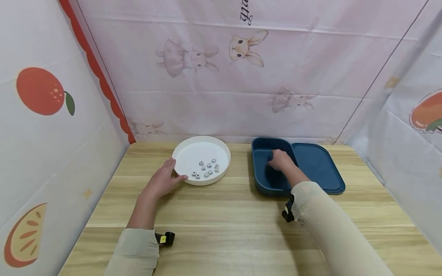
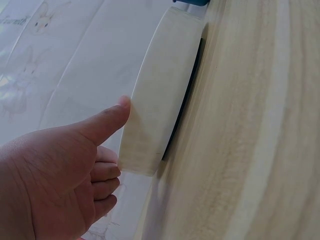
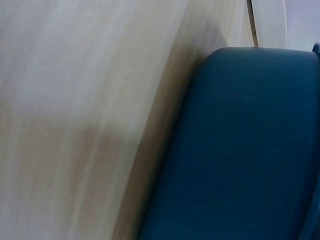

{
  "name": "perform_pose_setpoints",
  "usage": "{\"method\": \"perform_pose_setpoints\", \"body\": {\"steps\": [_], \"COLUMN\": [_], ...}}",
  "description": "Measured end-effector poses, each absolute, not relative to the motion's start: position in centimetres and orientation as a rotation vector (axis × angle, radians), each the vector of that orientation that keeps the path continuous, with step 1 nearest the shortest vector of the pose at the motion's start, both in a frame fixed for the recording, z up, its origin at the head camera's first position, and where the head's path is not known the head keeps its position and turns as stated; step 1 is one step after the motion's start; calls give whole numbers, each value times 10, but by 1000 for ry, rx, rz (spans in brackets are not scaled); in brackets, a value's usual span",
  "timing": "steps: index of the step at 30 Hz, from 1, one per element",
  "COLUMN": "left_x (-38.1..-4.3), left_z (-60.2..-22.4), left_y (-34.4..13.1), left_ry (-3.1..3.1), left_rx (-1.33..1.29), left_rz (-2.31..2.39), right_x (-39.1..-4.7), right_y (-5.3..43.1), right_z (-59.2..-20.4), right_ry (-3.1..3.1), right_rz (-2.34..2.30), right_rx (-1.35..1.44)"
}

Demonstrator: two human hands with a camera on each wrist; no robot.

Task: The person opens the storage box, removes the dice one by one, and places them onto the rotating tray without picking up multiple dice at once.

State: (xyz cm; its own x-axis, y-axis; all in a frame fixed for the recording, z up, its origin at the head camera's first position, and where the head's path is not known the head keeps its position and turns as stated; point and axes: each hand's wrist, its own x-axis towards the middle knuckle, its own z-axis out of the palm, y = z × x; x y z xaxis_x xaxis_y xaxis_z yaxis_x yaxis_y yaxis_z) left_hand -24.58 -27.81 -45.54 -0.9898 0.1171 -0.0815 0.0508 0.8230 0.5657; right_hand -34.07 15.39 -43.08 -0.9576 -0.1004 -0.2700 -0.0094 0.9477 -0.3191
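Note:
A round white tray (image 1: 186, 153) holds several white dice (image 1: 203, 168), gathered toward its front and right side. My left hand (image 1: 164, 180) spreads along the tray's left rim, with thumb and fingers apart. In the left wrist view, the thumb (image 2: 112, 119) rests against the tray's side wall (image 2: 160, 95), the other fingers bent loosely near its lower end. My right hand (image 1: 281, 161) reaches down into a dark blue box (image 1: 260, 180), fingers pointing to its floor. Its fingertips are hidden, so I cannot tell what they hold. The right wrist view shows only the box's outer wall (image 3: 240, 150).
A dark blue lid (image 1: 319, 168) lies flat against the box's right side. All of this stands on a wooden table (image 1: 221, 230), near its back edge. Printed cloth walls (image 1: 207, 107) rise behind and at both sides.

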Motion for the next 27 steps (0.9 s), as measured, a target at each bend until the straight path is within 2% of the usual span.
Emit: {"method": "perform_pose_setpoints", "body": {"steps": [15, 23, 27], "left_x": [-247, -248, -248], "left_z": [-457, -458, -459], "left_y": [-277, -279, -278], "left_ry": [2890, 2905, 2904], "left_rx": [141, 139, 137], "left_rz": [906, 898, 900], "right_x": [-340, -343, -339], "right_y": [159, 157, 155], "right_z": [-440, -443, -442], "right_ry": [2844, 2849, 2840], "right_rz": [-452, -513, -495], "right_rx": [-84, -233, -221]}}
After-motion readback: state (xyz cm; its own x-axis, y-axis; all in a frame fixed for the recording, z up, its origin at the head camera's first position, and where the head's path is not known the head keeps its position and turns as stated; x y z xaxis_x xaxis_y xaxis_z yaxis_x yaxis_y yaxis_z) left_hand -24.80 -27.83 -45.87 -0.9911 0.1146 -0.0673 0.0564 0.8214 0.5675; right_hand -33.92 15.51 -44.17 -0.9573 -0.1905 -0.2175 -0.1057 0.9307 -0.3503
